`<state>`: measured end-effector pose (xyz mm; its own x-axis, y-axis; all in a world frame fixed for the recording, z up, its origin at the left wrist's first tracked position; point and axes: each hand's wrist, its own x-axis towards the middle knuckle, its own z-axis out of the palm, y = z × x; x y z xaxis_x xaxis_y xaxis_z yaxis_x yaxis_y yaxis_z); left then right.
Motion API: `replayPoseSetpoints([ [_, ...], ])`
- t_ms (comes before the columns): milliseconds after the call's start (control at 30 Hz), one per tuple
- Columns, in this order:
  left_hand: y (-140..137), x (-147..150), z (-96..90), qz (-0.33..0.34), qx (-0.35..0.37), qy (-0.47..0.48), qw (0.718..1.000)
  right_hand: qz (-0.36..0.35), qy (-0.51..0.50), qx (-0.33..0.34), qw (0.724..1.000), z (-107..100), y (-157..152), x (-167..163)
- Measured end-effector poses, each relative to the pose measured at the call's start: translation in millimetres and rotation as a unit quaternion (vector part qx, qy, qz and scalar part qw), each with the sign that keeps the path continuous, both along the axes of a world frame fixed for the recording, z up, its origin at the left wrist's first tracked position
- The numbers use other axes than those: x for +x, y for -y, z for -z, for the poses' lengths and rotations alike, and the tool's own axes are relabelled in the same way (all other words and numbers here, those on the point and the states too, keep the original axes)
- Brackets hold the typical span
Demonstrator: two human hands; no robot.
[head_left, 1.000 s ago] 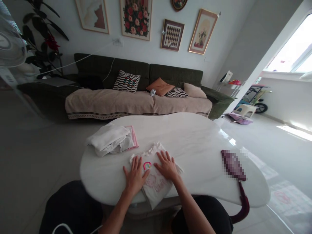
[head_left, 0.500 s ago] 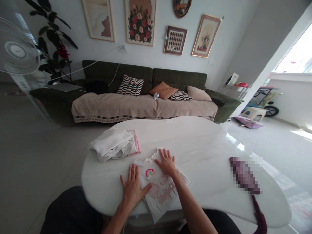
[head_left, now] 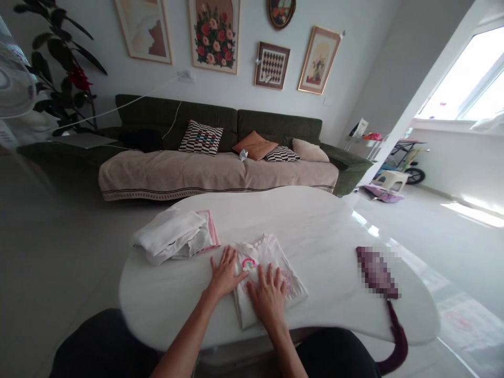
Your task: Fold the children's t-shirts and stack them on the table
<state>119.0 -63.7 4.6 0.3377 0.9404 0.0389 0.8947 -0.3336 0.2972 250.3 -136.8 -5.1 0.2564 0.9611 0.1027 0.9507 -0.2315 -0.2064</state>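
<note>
A small white T-shirt with a rainbow patch and pink print lies folded on the white table. My left hand rests on the shirt's left edge, fingers stretched out and the thumb near the rainbow. Flat on the middle of the shirt lies my right hand, its fingers spread and covering part of the print. Neither hand grips the cloth. To the left of the shirt sits a pile of white clothes with a pink-edged piece under its right side.
A blurred-out maroon item with a strap hanging over the edge lies at the table's right. Behind the table stands a green sofa with a beige cover and cushions. A fan and a plant stand at the left.
The shirt now lies wholly on the table, its lower end drawn up from the front edge and turned. My right hand has slid from the collar down to the middle. The view has shifted right.
</note>
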Motion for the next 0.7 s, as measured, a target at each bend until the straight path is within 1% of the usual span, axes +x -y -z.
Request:
replayPoseSetpoints([
  [67,12,-4,2.9,-0.035,0.037,0.013,0.999,-0.001,0.008,0.011,1.0,-1,4,-1],
  [133,32,-15,13.4,-0.064,0.069,0.021,0.995,-0.034,0.01,0.029,0.999,6,17,-7],
  [167,43,-21,20.4,-0.068,0.08,0.022,0.994,-0.059,0.008,0.036,0.998,12,24,-11],
  [233,61,-33,33.5,-0.056,0.103,0.024,0.993,-0.094,0.0,0.041,0.995,23,37,-18],
  [333,73,-43,43.5,-0.029,0.134,0.026,0.99,-0.092,-0.003,0.043,0.995,33,42,-23],
  [433,72,-44,43.3,-0.025,0.15,0.021,0.988,-0.067,0.006,0.039,0.997,33,28,-17],
  [533,70,-42,42.9,-0.025,0.165,0.014,0.986,-0.036,0.022,0.019,0.999,29,2,-1],
  [633,70,-43,47.1,-0.025,0.179,0.004,0.983,0.014,0.036,-0.015,0.999,24,-32,28],
  [700,70,-44,51.2,-0.023,0.189,-0.005,0.982,0.054,0.035,-0.037,0.997,21,-57,58],
])
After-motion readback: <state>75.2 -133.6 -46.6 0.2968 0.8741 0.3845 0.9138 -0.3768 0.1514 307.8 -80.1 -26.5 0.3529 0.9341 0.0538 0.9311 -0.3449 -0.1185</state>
